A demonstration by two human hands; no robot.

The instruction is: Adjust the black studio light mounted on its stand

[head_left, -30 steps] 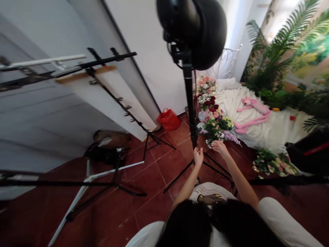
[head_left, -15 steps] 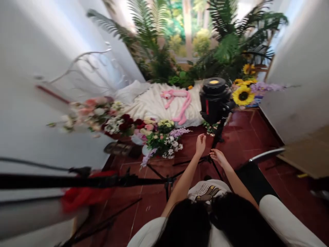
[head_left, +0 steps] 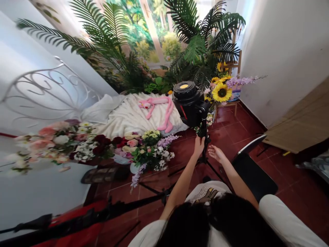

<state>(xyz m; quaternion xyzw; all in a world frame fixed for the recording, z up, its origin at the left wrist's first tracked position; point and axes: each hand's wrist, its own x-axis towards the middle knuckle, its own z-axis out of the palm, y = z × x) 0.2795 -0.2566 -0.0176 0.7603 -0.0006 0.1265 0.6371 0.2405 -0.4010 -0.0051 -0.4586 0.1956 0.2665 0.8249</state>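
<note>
A black studio light (head_left: 189, 103) with a yellow disc on top is mounted on a black light stand (head_left: 205, 151) in front of me. My left hand (head_left: 198, 145) is closed at the stand's pole, just below the lamp; its fingertips are partly hidden there. To the right of the pole, my right hand (head_left: 216, 153) is held apart from it, fingers spread and nothing in them. The stand's legs reach the red tiled floor near my feet.
A second black stand (head_left: 113, 209) slants across the lower left. Flower bunches (head_left: 151, 147) border a bed with a cream blanket (head_left: 123, 115) and a pink plush toy (head_left: 167, 113). A black folding chair (head_left: 253, 175) stands at right, near a brown board (head_left: 295, 120). Sunflowers (head_left: 221, 93) stand behind.
My view has turned, so the scene sits farther left and tilted. My left hand has come to the stand's pole and closed there. The right hand has opened its fingers beside it.
</note>
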